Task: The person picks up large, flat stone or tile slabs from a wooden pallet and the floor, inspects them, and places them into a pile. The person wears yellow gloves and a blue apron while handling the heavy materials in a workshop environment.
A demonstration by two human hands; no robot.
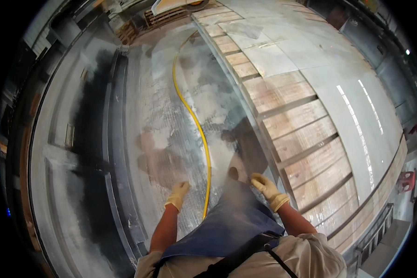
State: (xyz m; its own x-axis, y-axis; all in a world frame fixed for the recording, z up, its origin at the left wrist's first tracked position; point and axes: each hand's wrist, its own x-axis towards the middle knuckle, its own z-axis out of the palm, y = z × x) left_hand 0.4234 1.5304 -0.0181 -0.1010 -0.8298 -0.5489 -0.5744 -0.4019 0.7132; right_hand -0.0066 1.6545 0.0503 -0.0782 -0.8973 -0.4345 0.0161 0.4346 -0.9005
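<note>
My left hand [177,195], in a pale yellow glove, hangs over the wet floor left of a yellow hose [201,132]. Its fingers are curled in, and nothing shows in them. My right hand [267,190], gloved alike, is beside the edge of a low platform topped with wooden planks [310,143]. Its fingers are loosely bent and apart, with no object seen between them. Neither hand touches the hose or the planks. A blue apron [222,227] covers my front and hides part of the floor below me.
Large pale glossy slabs [338,102] lie on the planks at the right. The hose winds along the wet, stained floor [160,106]. A long metal-edged structure with dark patches [88,139] runs along the left. Wooden pallets [164,17] stand far ahead; a red stool [407,180] is far right.
</note>
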